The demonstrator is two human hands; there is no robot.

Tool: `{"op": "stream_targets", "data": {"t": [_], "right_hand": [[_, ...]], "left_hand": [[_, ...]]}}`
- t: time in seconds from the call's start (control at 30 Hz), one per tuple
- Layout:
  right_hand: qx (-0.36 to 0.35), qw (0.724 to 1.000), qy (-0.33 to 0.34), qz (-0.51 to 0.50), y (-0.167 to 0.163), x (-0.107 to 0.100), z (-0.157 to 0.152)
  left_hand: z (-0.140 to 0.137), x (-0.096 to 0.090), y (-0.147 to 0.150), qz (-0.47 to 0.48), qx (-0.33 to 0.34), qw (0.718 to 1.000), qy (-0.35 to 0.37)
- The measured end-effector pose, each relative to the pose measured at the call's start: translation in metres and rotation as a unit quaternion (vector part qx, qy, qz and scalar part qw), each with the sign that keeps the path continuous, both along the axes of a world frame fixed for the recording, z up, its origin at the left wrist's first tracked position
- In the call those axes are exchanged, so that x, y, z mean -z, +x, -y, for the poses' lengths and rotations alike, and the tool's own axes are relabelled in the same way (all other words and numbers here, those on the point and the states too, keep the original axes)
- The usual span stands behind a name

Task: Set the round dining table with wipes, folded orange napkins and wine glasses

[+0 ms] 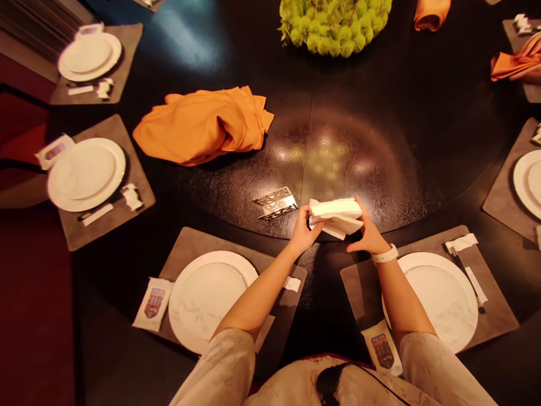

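Between my hands is a stack of white paper napkins (336, 208), held over the near edge of the round turntable, with a few sheets hanging loose at its underside. My left hand (305, 231) grips the stack's left end, thumb in front. At the right end, my right hand (371, 230) has its fingers behind the stack and its thumb spread below. Just left of the stack, a metal napkin holder (276, 203) with cut-out sides sits on the dark turntable (236, 197). No napkins show in the holder.
A heap of orange cloth napkins (207, 127) lies on the turntable's left. Green flowers (336, 25) stand at the centre. Place settings ring the table, with a plate (211, 299) under my left arm and another plate (439, 299) under my right. Wet-wipe packets (154, 304) lie beside them.
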State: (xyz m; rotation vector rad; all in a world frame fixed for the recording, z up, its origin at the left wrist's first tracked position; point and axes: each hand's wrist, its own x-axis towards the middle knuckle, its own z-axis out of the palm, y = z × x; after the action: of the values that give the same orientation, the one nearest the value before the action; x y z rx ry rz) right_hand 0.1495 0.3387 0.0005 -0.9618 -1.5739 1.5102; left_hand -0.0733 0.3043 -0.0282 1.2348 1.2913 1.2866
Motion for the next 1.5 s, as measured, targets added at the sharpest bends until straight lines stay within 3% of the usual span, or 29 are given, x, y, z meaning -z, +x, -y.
{"op": "stream_targets", "data": {"t": [0.17, 0.37, 0.47, 0.6, 0.7, 0.93, 1.13, 1.23, 1.33, 1.5], "right_hand": [[0.098, 0.995, -0.001, 0.033, -0.026, -0.003, 0.003], [0.079, 0.994, 0.048, 0.059, -0.047, -0.024, -0.012], [0.08, 0.994, 0.054, 0.054, -0.041, -0.021, -0.017], [0.063, 0.996, 0.022, 0.058, -0.034, 0.001, -0.015], [0.064, 0.997, 0.006, 0.05, -0.036, 0.012, -0.009], [0.064, 0.997, 0.007, 0.035, -0.043, 0.006, -0.012], [0.045, 0.995, -0.092, -0.003, -0.047, -0.003, -0.026], [0.041, 0.992, -0.12, -0.028, -0.052, -0.008, -0.026], [0.046, 0.978, -0.186, -0.076, -0.053, -0.011, -0.016], [0.007, 0.913, -0.374, -0.166, -0.047, -0.016, 0.019]], "left_hand": [[0.01, -0.004, 0.004, -0.053, -0.013, 0.998, 0.009], [0.016, -0.002, 0.005, -0.1, -0.107, 0.989, 0.029], [0.012, 0.002, 0.005, -0.117, -0.142, 0.982, 0.044], [0.011, 0.007, 0.005, -0.105, -0.1, 0.987, 0.064], [0.014, 0.006, 0.005, -0.098, -0.078, 0.991, 0.037], [0.013, 0.008, 0.004, -0.076, -0.063, 0.995, 0.007], [0.006, 0.017, 0.012, -0.017, -0.089, 0.996, -0.003], [0.004, 0.013, 0.014, -0.022, -0.116, 0.993, -0.006], [0.004, -0.004, 0.013, -0.032, -0.115, 0.992, -0.037], [0.015, -0.05, 0.0, 0.03, -0.032, 0.992, -0.122]]}}
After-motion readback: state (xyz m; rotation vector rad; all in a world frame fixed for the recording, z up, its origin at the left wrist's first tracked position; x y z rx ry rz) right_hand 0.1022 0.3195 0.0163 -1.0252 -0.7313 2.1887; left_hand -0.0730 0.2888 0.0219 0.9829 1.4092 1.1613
